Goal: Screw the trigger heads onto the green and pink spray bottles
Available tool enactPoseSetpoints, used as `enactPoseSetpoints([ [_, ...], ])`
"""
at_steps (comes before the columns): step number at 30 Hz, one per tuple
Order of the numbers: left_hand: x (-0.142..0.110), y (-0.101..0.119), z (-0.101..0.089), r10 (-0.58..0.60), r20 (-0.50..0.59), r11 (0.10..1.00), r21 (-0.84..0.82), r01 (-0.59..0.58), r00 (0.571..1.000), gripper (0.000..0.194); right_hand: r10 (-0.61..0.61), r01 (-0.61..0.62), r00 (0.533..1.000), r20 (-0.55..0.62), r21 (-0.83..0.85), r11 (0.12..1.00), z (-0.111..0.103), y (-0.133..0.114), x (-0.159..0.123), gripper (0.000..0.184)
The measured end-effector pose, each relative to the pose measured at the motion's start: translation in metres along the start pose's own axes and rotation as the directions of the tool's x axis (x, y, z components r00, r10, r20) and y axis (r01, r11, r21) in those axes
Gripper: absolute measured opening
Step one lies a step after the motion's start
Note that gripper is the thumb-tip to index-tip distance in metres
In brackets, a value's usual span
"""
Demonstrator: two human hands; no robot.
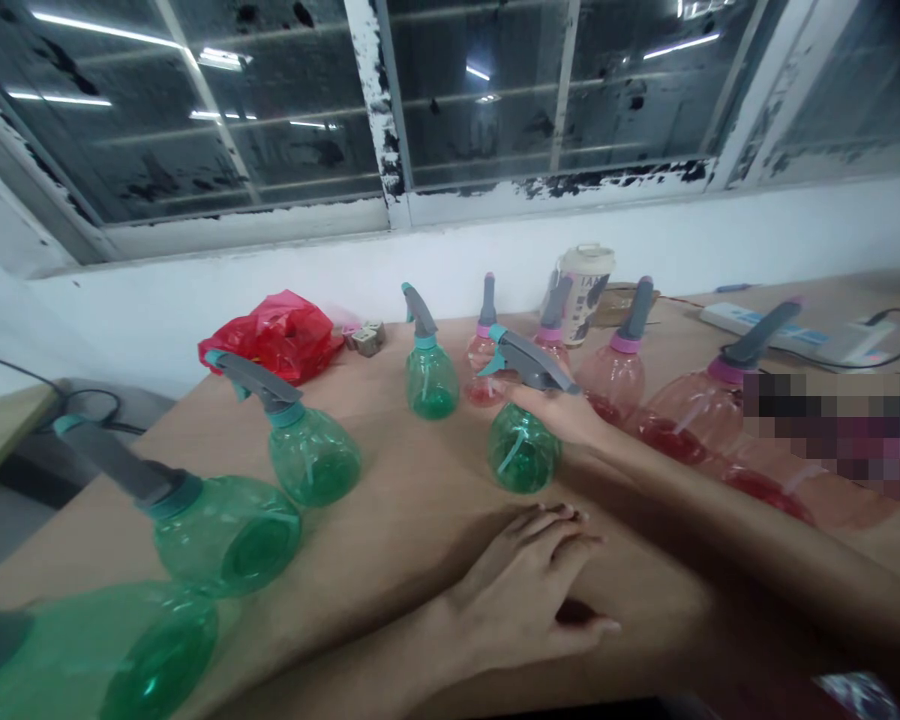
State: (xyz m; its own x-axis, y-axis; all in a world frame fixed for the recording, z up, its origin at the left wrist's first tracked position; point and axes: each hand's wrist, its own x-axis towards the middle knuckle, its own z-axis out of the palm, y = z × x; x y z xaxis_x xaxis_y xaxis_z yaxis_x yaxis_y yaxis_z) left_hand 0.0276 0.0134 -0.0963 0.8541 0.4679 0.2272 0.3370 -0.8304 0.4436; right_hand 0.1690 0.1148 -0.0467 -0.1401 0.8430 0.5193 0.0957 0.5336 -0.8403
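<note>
My right hand (555, 408) is wrapped round the neck of a green spray bottle (523, 455) with a grey and teal trigger head, in the middle of the table. The bottle stands upright or nearly so; whether it touches the table I cannot tell. Nearer to me, my left hand (521, 585) lies on the tabletop with its fingers stretched out and nothing in them. To the left are several more green spray bottles, among them a tilted-looking one (319, 460) and one farther back (432, 380). Pink spray bottles (616, 375) line the right side, partly behind my right arm.
A crumpled red plastic bag (285, 335) lies at the back left, beside small boxes (367, 338). A printed paper cup (585, 290) stands near the wall. On the right is a white power strip (795, 340) with a black cable. Windows rise above the table (390, 520).
</note>
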Motion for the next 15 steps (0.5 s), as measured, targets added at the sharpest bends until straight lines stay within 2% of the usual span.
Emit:
enactPoseSetpoints([
  [8,0.0012,0.0012,-0.0038,-0.006,0.008,0.999,-0.035,0.007,1.0,0.057,0.026,-0.026,1.0,0.005,0.016,1.0,0.0,-0.0053,0.0003,0.018],
  [15,-0.0002,-0.0007,-0.0024,-0.001,-0.006,0.999,-0.041,0.0,1.0,0.056,0.048,-0.057,0.994,-0.098,-0.091,0.994,0.0002,-0.0098,-0.006,0.025],
])
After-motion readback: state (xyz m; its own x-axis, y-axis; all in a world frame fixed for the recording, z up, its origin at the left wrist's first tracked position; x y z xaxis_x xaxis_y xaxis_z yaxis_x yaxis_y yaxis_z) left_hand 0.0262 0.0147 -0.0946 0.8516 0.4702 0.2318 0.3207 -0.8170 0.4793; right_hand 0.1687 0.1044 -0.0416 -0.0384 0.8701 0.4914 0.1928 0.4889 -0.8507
